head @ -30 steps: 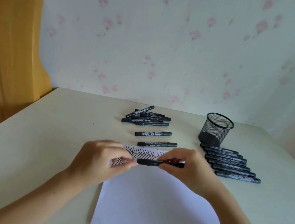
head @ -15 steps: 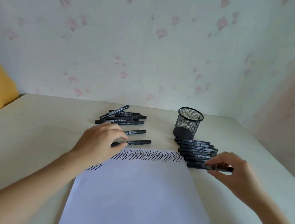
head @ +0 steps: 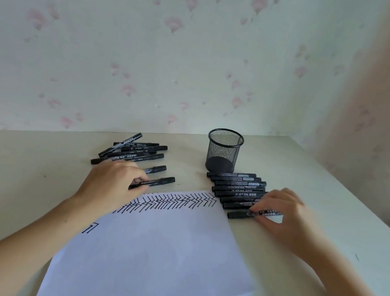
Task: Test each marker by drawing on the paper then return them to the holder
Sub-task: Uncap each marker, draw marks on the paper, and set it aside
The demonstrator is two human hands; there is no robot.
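Now that the right hand (head: 283, 210) has carried the tested black marker (head: 252, 213) off the white paper sheet (head: 149, 254) and pinches it at the row's near end beside the empty black mesh holder (head: 223, 150), the left hand (head: 114, 181) pinches the next untested marker (head: 156, 182) near the sheet's far edge.

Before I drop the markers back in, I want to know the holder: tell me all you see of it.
The holder is a round black wire-mesh cup with a solid dark base. It stands upright with its mouth open and looks empty, at the far side of the table, just behind the right-hand row of markers. Neither hand touches it.
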